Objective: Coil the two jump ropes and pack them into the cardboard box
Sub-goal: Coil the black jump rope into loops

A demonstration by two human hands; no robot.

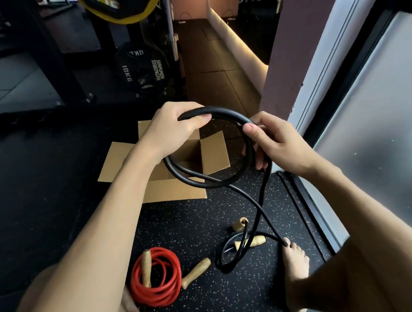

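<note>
Near your left knee the red rope (156, 279) lies on the floor (230, 301), already coiled, one wooden handle across it and one beside it. So the step in hand, as I judge, is the coiling of the black rope (224, 112).

Your left grip (175, 129) holds the top of the loops, with the fingers curled around them. Your right grip (272, 141) pinches the free strand at the right side of the loops. The rest hangs down to the floor and ends at its wooden handles (251, 242), close to your right foot (296, 267), toward the right edge of the floor.

To do it well, make each new loop the same size as the first ones, and let the strand turn in the right grip so that it does not twist. Lift the tail away from the foot before you pull. The box (173, 190) stands open on the floor just beyond the loops.
</note>
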